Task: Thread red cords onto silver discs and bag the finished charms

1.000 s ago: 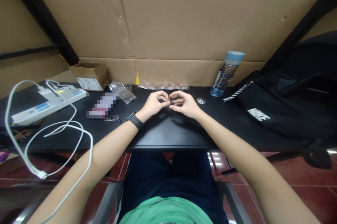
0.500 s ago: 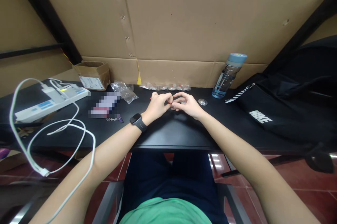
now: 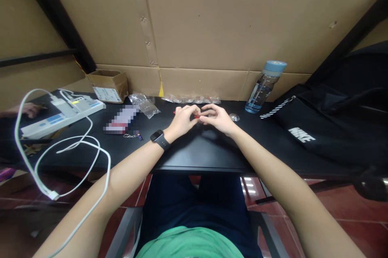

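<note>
Pinching red piece (image 3: 196, 116) (both hands (image 3: 200, 120)).

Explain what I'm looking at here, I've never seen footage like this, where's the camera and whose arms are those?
The camera sits on a person's head and looks forward and down, so the two bare arms reaching in from the bottom are that person's own. There is no machine here.

The left hand, with a black smartwatch on its wrist, and the right hand meet over a black desk. Together they pinch a small red object, too tiny to identify.

On the desk lie a white power strip with a looping white cable, a small cardboard box, a clear plastic bag, a row of small packets, a blue-capped water bottle and a black Nike bag. Cardboard sheets form the wall behind.
</note>
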`<state>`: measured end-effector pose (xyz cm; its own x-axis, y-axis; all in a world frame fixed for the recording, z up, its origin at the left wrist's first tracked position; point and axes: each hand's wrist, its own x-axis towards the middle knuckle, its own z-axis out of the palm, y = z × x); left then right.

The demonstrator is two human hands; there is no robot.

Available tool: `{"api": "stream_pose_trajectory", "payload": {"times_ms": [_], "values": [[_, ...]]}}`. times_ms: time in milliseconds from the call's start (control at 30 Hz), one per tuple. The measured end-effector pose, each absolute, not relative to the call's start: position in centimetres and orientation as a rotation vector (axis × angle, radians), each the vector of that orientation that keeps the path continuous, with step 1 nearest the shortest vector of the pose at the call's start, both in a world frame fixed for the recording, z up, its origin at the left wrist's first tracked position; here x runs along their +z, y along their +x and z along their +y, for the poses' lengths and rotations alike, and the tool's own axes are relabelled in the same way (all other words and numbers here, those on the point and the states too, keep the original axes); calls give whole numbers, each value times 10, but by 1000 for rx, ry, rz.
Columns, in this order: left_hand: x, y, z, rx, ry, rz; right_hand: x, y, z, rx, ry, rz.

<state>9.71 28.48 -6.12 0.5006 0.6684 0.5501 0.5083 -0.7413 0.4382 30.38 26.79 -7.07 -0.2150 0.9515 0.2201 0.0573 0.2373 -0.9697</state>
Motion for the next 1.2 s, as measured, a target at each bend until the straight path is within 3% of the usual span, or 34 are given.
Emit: {"api": "stream_pose_trajectory", "payload": {"times_ms": [667, 933, 1200], "values": [[-62, 93, 287, 1102, 2587, 962, -68, 303, 267, 1199, -1000, -1420], [-60, 92, 288, 1178, 2435, 895, -63, 312, 264, 376, -1051, -1907], [-61, 93, 287, 1194, 2398, 877, -58, 310, 260, 164, -929, -2024]]}}
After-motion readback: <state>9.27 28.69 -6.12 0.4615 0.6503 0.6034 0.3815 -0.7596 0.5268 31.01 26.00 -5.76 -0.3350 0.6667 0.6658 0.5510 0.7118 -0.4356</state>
